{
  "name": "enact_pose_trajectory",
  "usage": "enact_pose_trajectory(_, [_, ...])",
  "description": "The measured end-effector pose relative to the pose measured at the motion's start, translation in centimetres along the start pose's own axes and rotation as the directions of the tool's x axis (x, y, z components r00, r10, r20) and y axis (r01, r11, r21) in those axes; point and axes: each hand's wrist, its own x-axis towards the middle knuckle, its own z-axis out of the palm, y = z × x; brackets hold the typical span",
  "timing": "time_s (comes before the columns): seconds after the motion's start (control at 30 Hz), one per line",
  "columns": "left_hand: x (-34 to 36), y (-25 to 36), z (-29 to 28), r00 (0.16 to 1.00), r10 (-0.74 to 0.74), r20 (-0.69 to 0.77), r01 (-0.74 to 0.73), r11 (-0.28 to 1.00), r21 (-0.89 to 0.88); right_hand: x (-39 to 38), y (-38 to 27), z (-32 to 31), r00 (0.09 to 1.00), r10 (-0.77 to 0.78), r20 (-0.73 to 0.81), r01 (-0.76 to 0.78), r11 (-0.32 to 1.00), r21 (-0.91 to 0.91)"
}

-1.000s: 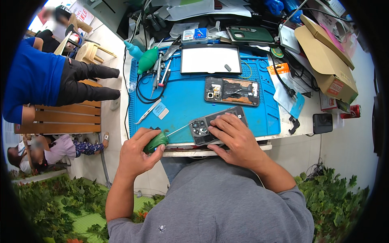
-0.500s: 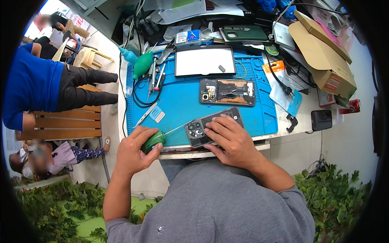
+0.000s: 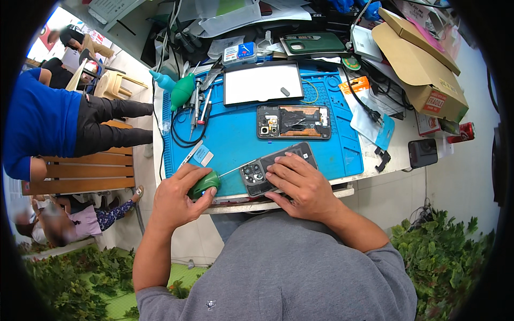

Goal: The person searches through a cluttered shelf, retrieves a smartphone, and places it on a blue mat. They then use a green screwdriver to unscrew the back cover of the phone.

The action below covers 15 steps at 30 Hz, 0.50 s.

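My left hand [image 3: 176, 195] grips a green-handled screwdriver [image 3: 206, 183] whose thin shaft reaches right to the camera end of a dark phone back cover [image 3: 267, 170]. That cover lies near the front edge of the blue work mat [image 3: 235, 134]. My right hand [image 3: 300, 184] lies flat on the cover and presses it down. Farther back on the mat lies an opened phone [image 3: 293, 121] with its insides showing, and behind it a white screen panel [image 3: 262, 83].
Tweezers, a green blower [image 3: 182, 92] and black cables lie at the mat's left rear. Cardboard boxes [image 3: 423, 59] and a black device [image 3: 423, 152] sit at the right. A person in blue [image 3: 48, 123] stands left by a wooden bench. Plants grow below.
The view has shifted slightly. My hands stay on the screwdriver and the cover. The person in blue at the left has moved a little.
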Motion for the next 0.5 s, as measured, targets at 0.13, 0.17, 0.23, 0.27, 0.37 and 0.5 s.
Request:
enact_pose_trajectory(0.13, [0.07, 0.05, -0.02, 1.000, -0.009, 0.016, 0.008, 1.000, 0.005, 0.03, 0.03, 0.07, 1.000, -0.002, -0.009, 0.002, 1.000, -0.006])
enact_pose_trajectory(0.17, [0.09, 0.04, -0.03, 1.000, -0.013, 0.022, 0.013, 1.000, 0.009, 0.05, 0.04, 0.08, 1.000, -0.003, -0.011, 0.003, 1.000, -0.008])
enact_pose_trajectory(0.23, [0.20, -0.05, -0.09, 0.999, -0.022, 0.031, 0.022, 1.000, 0.016, 0.06, 0.06, 0.11, 1.000, -0.003, -0.012, 0.003, 1.000, -0.009])
enact_pose_trajectory(0.27, [0.29, -0.13, -0.12, 0.999, -0.021, 0.028, 0.020, 1.000, 0.017, 0.07, 0.06, 0.11, 1.000, -0.004, -0.013, 0.003, 1.000, -0.010])
enact_pose_trajectory(0.37, [0.57, -0.29, -0.13, 1.000, -0.011, 0.009, 0.010, 1.000, 0.019, 0.11, 0.06, 0.00, 1.000, -0.005, -0.012, 0.005, 1.000, -0.013])
enact_pose_trajectory(0.5, [0.89, 0.14, -0.52, 1.000, 0.002, 0.006, -0.002, 1.000, 0.012, 0.18, 0.00, -0.08, 1.000, 0.000, -0.009, 0.000, 1.000, -0.012])
